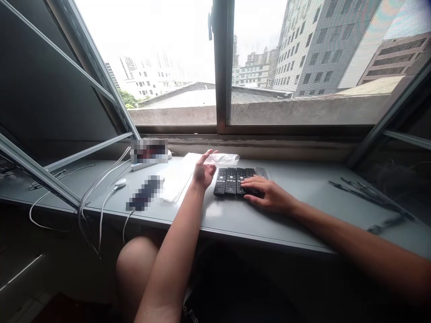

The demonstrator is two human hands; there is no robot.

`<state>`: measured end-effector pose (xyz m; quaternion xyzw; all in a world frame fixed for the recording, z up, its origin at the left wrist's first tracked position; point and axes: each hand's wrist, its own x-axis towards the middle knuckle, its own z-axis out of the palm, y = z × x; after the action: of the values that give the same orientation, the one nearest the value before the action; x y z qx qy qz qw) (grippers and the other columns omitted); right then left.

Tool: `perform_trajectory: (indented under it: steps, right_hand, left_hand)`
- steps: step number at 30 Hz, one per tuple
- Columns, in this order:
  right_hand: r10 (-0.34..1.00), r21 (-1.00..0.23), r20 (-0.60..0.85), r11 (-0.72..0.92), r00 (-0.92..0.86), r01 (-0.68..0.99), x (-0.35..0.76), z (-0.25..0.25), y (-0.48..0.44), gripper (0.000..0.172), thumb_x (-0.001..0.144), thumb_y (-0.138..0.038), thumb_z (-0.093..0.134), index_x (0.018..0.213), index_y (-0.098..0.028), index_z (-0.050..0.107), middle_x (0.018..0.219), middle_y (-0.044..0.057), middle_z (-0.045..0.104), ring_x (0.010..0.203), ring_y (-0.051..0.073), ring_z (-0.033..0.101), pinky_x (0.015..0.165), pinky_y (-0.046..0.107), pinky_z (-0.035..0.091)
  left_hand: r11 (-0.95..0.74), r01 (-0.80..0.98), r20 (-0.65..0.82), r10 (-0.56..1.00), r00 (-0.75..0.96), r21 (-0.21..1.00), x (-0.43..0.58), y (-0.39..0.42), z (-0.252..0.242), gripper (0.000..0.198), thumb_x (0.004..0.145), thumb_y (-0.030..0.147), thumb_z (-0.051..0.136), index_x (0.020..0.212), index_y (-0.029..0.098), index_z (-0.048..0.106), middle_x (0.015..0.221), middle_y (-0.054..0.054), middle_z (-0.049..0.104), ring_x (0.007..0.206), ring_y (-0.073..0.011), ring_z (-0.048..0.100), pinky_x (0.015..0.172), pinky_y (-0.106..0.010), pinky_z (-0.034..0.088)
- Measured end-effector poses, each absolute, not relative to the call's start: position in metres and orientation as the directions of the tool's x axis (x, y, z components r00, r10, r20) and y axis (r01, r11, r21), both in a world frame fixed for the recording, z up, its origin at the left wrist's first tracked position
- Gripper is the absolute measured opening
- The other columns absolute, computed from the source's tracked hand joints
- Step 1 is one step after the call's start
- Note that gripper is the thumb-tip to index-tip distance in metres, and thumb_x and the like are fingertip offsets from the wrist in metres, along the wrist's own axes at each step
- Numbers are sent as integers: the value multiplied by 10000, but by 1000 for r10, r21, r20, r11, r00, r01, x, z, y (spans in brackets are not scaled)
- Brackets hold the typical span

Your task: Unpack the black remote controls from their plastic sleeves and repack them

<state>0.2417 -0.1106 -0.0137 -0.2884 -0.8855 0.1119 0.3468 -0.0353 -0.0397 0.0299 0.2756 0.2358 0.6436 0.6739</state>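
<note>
Several black remote controls [230, 180] lie side by side on the grey sill desk [303, 188] under the window. My right hand [266, 194] rests flat on the rightmost remotes, fingers stretched out over their buttons. My left hand [204, 170] hovers just left of the row, fingers loosely spread, holding nothing. A clear plastic bag [222, 158] lies just behind the remotes, close to my left fingertips.
White paper [178, 179] lies left of the remotes. Further left are a white power strip [148, 162], a blurred dark object [144, 194] and white cables [101, 188] hanging over the edge. Dark thin tools [367, 194] lie at the far right. Slanted metal window frames flank both sides.
</note>
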Motion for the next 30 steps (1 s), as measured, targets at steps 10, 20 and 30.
perform_trajectory:
  steps: [10,20,30]
  right_hand:
    - [661,-397,483,750,-575,529,247,-18,-108,526,968,-402,814,1473,-281,731,1581,113,652,1529,394,550,1311,680,378]
    - [653,-383,458,758,-604,528,246,-19,-107,461,1022,-460,753,1476,-387,731,1586,58,653,1543,456,507,1262,790,353]
    - [611,-446,571,792,-548,418,244,-2,-115,388,1124,-443,587,1491,-382,694,1470,46,733,1372,343,618,1195,617,505]
  left_hand:
    - [-1,-718,55,997,52,696,-38,-38,27,239,910,269,830,1134,196,789,1365,-98,737,675,-35,623,552,-107,550]
    - [8,-714,47,997,57,700,-36,-39,30,243,919,244,801,1156,194,783,1329,-103,750,546,-5,515,452,-119,453]
    - [16,-695,32,998,56,719,-34,-36,27,257,932,250,779,1180,180,773,1349,-122,740,639,-41,610,475,-139,456]
